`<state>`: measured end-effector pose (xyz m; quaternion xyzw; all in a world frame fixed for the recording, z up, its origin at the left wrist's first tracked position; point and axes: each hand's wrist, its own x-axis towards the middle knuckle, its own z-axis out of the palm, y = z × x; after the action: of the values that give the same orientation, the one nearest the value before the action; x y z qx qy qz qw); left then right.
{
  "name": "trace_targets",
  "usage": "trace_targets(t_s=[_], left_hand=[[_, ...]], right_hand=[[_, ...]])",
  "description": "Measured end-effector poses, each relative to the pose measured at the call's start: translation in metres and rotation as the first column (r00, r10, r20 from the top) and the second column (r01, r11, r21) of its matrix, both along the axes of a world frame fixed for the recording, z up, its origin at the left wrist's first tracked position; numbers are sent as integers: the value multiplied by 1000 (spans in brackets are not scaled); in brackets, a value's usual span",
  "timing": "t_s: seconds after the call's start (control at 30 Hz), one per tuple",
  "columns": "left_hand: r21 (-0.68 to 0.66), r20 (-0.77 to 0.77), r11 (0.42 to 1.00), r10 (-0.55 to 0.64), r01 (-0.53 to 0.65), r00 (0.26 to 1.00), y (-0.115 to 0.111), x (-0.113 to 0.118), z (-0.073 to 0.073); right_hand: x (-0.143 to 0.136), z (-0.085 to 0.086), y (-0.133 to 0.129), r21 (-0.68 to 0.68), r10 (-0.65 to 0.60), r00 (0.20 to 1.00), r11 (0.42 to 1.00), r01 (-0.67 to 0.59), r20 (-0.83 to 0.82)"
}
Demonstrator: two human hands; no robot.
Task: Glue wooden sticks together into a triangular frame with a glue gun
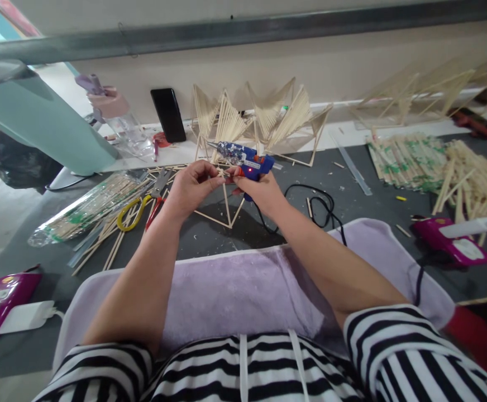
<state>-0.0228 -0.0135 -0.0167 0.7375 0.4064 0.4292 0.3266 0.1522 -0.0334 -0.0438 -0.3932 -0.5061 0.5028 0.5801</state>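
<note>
My left hand (189, 187) is closed, its thumb and fingertips pinching the top joint of a small frame of thin wooden sticks (227, 205). The frame's lower sticks meet at a corner nearer to me on the dark table. In my right hand (264, 192) is a blue glue gun (249, 162), its whitish, glue-crusted nozzle pointing left above the frame. A small red light glows on its side. The right thumb and fingertip also reach toward the joint, close to the left fingertips. What exactly lies between the fingertips is too small to make out.
Finished-looking stick models (260, 117) stand along the wall behind. Scissors (137, 212) and loose sticks lie left, beside wrapped chopsticks (88, 206). A black cord (323, 204) coils right, near more chopsticks (409, 162). A phone (168, 115) leans at the back. A purple cloth (235, 290) covers my lap.
</note>
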Motion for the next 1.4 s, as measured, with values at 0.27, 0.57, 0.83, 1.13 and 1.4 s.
trace_targets(t_s=[0.27, 0.57, 0.83, 1.13, 1.4], left_hand=[[-17, 30, 1000, 18, -18, 999, -4, 0, 4], [-32, 49, 999, 1, 1, 999, -4, 0, 5], [-48, 107, 999, 6, -1, 994, -4, 2, 6], [-82, 111, 997, -7, 16, 994, -7, 1, 6], [-2, 32, 1000, -21, 21, 999, -5, -1, 7]], right_hand=[[-1, -1, -2, -16, -26, 999, 1000, 25, -28], [1, -5, -2, -21, 25, 994, 999, -27, -103], [-1, -4, -6, -44, 23, 997, 999, -26, -73], [-4, -4, -7, -64, 0, 998, 998, -4, -63], [-7, -1, -11, -31, 11, 996, 999, -13, -84]])
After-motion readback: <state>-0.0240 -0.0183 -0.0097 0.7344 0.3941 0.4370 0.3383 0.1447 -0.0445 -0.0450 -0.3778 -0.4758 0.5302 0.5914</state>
